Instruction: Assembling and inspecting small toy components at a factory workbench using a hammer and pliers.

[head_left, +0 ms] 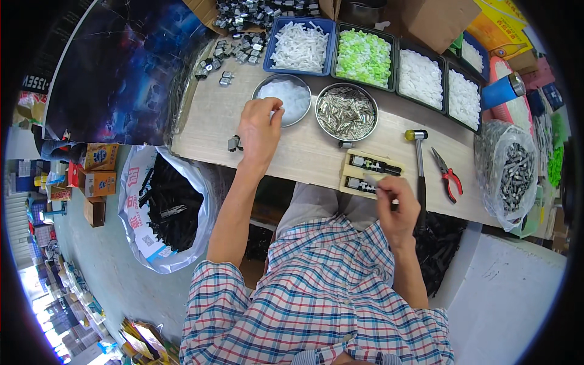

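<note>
Wooden bench [213,121]: left hand [258,131] fingertips pinched over white-parts bowl [263,87], right hand [396,207] gripping small metal piece [372,181].

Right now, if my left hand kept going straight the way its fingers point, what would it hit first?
Most likely the round metal bowl of white bits. The left hand points away across the table, fingertips already at the bowl's near rim; whether they touch it is unclear.

Your shirt [316,298] is red, white and blue plaid. Lime green bits [364,56] fill one tray, white ones [299,46] a blue tray, and the pliers [448,175] have red handles.
</note>
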### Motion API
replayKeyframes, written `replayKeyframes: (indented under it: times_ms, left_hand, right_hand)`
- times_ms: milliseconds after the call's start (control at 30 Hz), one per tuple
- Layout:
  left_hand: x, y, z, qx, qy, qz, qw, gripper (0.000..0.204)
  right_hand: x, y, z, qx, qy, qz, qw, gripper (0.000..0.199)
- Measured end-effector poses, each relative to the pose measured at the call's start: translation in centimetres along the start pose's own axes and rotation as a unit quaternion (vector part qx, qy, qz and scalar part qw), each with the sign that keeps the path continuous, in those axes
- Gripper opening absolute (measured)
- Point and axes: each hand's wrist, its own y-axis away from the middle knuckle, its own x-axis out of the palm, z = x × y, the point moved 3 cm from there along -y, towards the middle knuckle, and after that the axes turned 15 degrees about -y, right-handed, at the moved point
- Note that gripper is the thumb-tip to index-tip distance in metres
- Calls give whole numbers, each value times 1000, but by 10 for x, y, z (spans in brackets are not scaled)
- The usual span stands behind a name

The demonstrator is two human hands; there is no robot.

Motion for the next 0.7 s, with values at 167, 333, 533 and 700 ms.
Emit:
replayKeyframes:
  times_ms: [167,333,533,700]
  left_hand:
    - [-4,4,-4,-31,8,-32,999,14]
    - [-5,23,-22,-274,305,57,911,19]
    - [-3,60,-64,-327,493,147,793,24]
    - [4,69,-84,-302,527,205,767,24]
  right_hand:
    - [17,-5,-4,-9,13,47,999,13]
    - [26,-12,-18,134,-71,-6,988,9]
    - [32,-18,-20,192,-105,-15,976,11]
    - [20,-8,-28,216,-115,-18,969,11]
